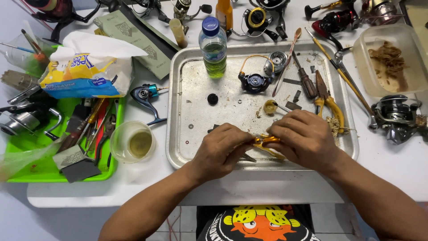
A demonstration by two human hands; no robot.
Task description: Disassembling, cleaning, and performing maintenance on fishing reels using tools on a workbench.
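Note:
My left hand point(221, 149) and my right hand point(303, 136) meet over the front part of a metal tray point(178, 134). Both grip a small golden-orange metal part point(266, 141), which looks like a piece of a fishing reel; my fingers hide most of it. A thin dark tool tip shows under my left hand. Farther back on the tray lie a black and gold reel body point(254, 81), a small black round cap point(212, 99) and a small pot of yellowish grease point(269, 106).
A plastic bottle of green liquid point(213, 47), a screwdriver point(304, 78) and yellow-handled pliers point(329, 105) lie on the tray. A green tray of tools point(62, 172) and a clear cup point(132, 142) stand left. Fishing reels point(397, 117) and a plastic tub point(390, 60) are right.

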